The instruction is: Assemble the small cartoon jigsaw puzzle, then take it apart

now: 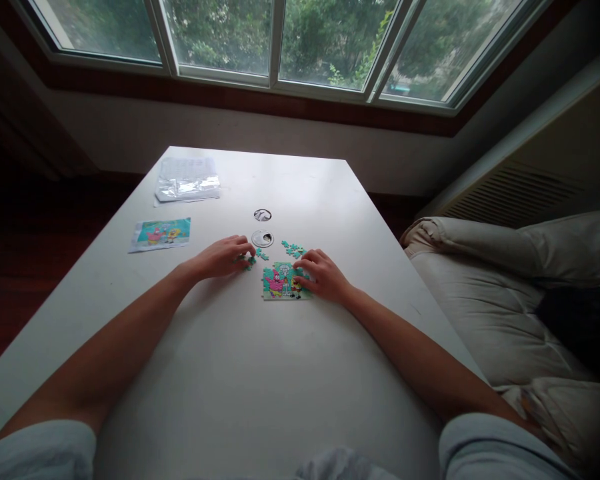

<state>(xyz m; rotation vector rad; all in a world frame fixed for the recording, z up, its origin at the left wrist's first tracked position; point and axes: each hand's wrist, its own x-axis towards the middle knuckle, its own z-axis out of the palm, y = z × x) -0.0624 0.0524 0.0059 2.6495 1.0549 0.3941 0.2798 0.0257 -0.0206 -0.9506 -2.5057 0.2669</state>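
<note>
A partly joined jigsaw puzzle [275, 285] lies flat on the white table, showing a pink starfish, a grey-green figure and a yellow square character. My right hand [326, 276] rests at its right side, thumb and fingers apart, with the fingertips over the printed surface and covering part of it. To the left, my left hand [224, 257] is bent over loose green puzzle pieces [251, 263]. A gap shows between its thumb and forefinger, and no lifted piece is visible there. More loose pieces [293, 249] lie just beyond the puzzle, close to my right fingertips.
A picture card [164, 233] matching the puzzle lies at the left of the white table [260, 387]. Behind it sit papers in a clear plastic sleeve [187, 180]. Two round metal-rimmed inserts [263, 239] are in the tabletop. A pale padded seat [470, 300] stands at the right, below the window [325, 47].
</note>
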